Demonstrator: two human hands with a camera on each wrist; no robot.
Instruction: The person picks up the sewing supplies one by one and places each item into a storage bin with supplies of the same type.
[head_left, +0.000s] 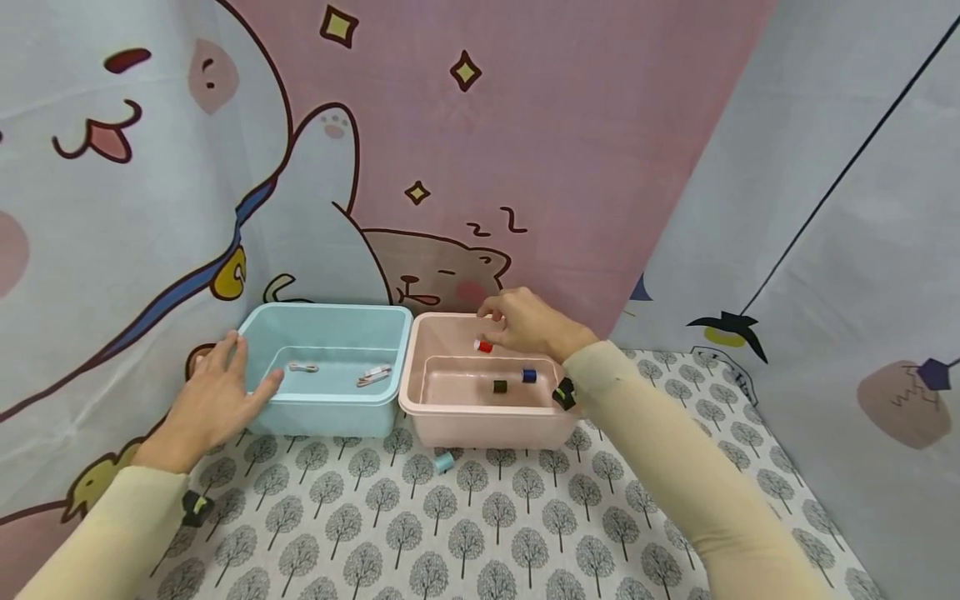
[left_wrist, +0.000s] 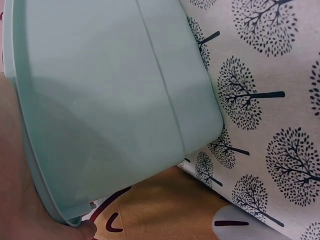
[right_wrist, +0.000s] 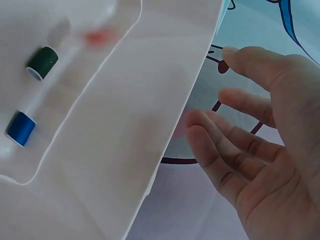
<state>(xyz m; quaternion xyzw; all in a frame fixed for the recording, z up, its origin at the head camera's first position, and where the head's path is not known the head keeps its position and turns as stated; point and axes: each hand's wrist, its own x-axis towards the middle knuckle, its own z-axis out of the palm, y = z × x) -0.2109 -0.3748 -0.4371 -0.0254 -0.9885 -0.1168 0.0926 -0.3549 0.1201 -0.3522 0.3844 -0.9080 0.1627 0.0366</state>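
My right hand (head_left: 528,321) is over the back rim of the pink bin (head_left: 495,423), its fingers loosely bent and apart with nothing between them. Just below the fingertips in the head view is a red thread spool (head_left: 484,346); in the right wrist view it shows as a red blur. A green spool (right_wrist: 42,63) and a blue spool (right_wrist: 21,128) lie on the pink bin's floor. With fingers spread, my left hand (head_left: 217,404) rests on the left rim of the light blue bin (head_left: 322,414).
Inside the blue bin lie a small pale bundle (head_left: 303,367) and a larger white-and-pink bundle (head_left: 373,375). A light blue spool (head_left: 444,462) is on the tree-print cloth (head_left: 405,533) in front of the bins. A cartoon-printed curtain (head_left: 585,125) hangs behind.
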